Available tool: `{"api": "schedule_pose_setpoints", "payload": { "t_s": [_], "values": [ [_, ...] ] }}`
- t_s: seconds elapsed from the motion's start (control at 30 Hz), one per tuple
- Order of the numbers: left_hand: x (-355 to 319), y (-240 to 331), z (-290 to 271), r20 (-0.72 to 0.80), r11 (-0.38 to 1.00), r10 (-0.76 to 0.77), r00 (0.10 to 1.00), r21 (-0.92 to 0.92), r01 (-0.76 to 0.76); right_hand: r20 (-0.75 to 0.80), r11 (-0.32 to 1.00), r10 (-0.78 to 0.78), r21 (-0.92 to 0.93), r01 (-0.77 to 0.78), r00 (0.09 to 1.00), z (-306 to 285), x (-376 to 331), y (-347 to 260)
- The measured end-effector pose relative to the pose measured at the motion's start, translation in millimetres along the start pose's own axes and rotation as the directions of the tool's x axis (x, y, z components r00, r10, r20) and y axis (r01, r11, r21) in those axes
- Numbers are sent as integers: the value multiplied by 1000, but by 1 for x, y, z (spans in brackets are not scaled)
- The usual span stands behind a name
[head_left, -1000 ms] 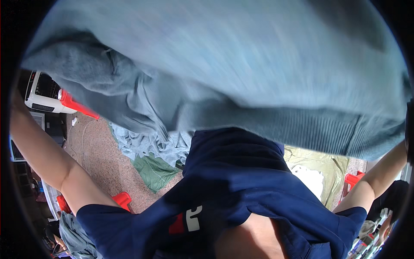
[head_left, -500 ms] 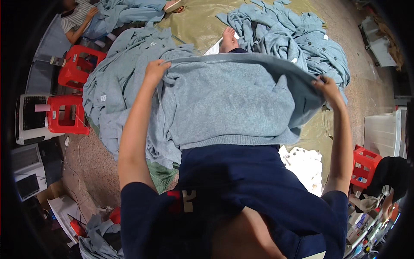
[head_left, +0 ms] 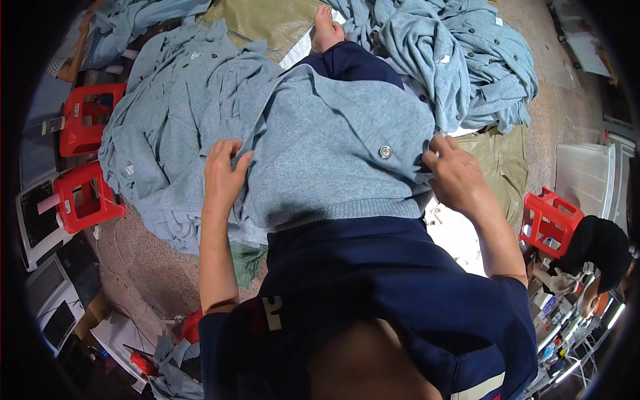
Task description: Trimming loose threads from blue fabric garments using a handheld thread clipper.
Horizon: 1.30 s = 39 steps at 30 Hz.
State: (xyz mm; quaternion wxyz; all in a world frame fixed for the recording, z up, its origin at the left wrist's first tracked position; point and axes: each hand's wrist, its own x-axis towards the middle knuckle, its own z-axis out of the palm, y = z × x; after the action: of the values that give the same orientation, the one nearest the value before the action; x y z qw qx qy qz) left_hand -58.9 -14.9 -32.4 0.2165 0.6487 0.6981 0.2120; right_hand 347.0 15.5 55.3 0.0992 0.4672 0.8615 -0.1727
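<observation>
Across my lap lies a light blue-grey knitted cardigan (head_left: 333, 143), its ribbed hem toward my waist and one front edge slanting across it. A round button (head_left: 385, 152) shows near its right side. My right hand (head_left: 459, 172) pinches the cardigan's right edge beside this button. At the left side my left hand (head_left: 223, 177) rests by the cardigan's edge, thumb and fingers apart. A large heap of similar cardigans (head_left: 167, 127) lies close to my left hand. Another heap (head_left: 460, 60) of buttoned cardigans is beyond my right hand.
Red plastic stools (head_left: 87, 197) stand at the left, another red stool (head_left: 550, 223) at the right. White cloth (head_left: 457, 233) lies by my right thigh on an olive ground sheet (head_left: 503, 170). My bare foot (head_left: 327, 30) is stretched out ahead. A person (head_left: 70, 60) sits at the far left.
Both hands have come down and closer together. The raised far edge of the cardigan has dropped onto my lap, its button now showing. My left fingers have opened from their grip on the cloth.
</observation>
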Motion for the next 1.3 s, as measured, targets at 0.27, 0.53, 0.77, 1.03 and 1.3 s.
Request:
{"api": "schedule_pose_setpoints", "payload": {
  "t_s": [0.27, 0.53, 0.77, 1.03, 1.3],
  "values": [
    [-10, -10, 2, -128, 974, 102, 987, 213, -73, -307, 955, -32, 270, 119, 951, 44, 38, -19],
    [5, 101, -13, 135, 906, 281, 950, -364, -216, -532, 720, -349, 374, 584, 771, 9, 63, -58],
    [1, 80, -18, 369, 837, 73, 927, -527, 144, -460, 624, -357, 530, 574, 813, 29, 106, -52],
    [-21, 41, -2, 429, 881, -38, 902, -412, 233, -358, 543, -91, 764, 348, 929, 27, 120, -45],
    [-27, 74, 21, -148, 970, 226, 963, 124, -209, -362, 289, 127, 904, 314, 924, 22, 116, -37]
  ]
}}
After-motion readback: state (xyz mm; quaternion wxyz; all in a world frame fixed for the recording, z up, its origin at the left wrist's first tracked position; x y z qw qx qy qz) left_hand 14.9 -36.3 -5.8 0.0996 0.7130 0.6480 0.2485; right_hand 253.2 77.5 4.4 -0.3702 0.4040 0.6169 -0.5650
